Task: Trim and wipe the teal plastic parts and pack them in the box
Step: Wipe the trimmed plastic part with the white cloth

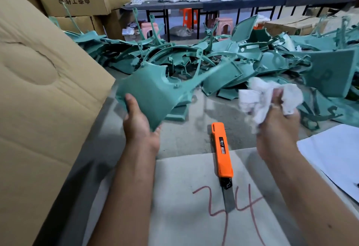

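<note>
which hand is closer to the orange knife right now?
Right, narrowly. The right hand, gripping a white rag, is up and right of the orange knife. The left hand, holding a teal part, is farther left.

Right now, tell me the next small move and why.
Probably bring the white rag in the right hand across to the teal plastic part held up by the left hand and wipe it: the two are apart, and the orange utility knife lies set down.
</note>
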The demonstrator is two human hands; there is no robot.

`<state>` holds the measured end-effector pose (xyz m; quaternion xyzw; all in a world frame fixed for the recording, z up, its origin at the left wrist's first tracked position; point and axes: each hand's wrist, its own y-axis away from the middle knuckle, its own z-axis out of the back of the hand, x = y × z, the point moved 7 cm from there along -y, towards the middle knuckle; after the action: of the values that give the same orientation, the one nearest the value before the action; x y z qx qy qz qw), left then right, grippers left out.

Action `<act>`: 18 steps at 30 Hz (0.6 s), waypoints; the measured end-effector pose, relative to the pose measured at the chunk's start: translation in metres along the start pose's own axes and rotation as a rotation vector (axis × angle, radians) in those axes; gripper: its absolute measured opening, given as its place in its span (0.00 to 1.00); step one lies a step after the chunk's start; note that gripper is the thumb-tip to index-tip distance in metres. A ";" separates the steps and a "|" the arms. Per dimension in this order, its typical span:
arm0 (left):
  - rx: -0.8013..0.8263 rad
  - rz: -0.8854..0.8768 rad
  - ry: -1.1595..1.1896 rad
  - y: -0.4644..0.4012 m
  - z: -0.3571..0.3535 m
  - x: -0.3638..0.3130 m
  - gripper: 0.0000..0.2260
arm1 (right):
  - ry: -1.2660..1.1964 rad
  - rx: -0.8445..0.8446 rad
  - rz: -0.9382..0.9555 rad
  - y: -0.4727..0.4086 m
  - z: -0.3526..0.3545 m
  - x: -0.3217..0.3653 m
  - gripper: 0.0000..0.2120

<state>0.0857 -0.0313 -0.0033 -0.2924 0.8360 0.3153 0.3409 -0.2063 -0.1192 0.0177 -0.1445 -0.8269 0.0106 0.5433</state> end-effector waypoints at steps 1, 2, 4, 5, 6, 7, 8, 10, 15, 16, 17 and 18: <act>0.031 0.068 0.089 0.004 -0.008 0.009 0.19 | 0.009 0.141 -0.048 0.011 -0.018 -0.008 0.16; 0.079 0.109 0.147 0.010 -0.018 0.017 0.19 | 0.006 0.249 -0.095 0.022 -0.032 -0.015 0.21; 0.174 0.135 0.148 0.026 -0.037 0.033 0.19 | 0.036 0.416 -0.114 0.040 -0.055 -0.020 0.23; 0.218 0.134 0.123 0.034 -0.046 0.043 0.20 | 0.101 0.501 -0.065 0.047 -0.063 -0.021 0.21; 0.257 0.125 0.098 0.041 -0.053 0.052 0.20 | 0.163 0.567 -0.014 0.053 -0.068 -0.023 0.20; 0.291 0.108 0.063 0.048 -0.058 0.061 0.20 | 0.201 0.581 0.014 0.056 -0.069 -0.025 0.19; 0.325 0.093 0.011 0.054 -0.061 0.067 0.19 | 0.207 0.545 0.012 0.054 -0.066 -0.026 0.17; 0.374 0.074 -0.120 0.060 -0.064 0.075 0.18 | 0.205 0.403 0.012 0.044 -0.052 -0.025 0.13; 0.482 -0.094 -0.310 0.058 -0.071 0.066 0.08 | 0.156 0.230 0.027 0.022 -0.031 -0.010 0.21; 0.553 -0.123 -0.354 0.057 -0.074 0.062 0.08 | 0.095 0.183 0.012 0.018 -0.024 -0.010 0.21; 0.626 -0.134 -0.397 0.057 -0.076 0.059 0.08 | 0.045 0.130 -0.007 0.014 -0.017 -0.010 0.20; 0.687 -0.132 -0.439 0.057 -0.077 0.056 0.09 | 0.015 0.089 -0.013 0.010 -0.011 -0.010 0.18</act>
<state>-0.0170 -0.0668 0.0166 -0.1403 0.7797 0.0503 0.6082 -0.1904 -0.1142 0.0113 -0.1147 -0.8226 0.0427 0.5553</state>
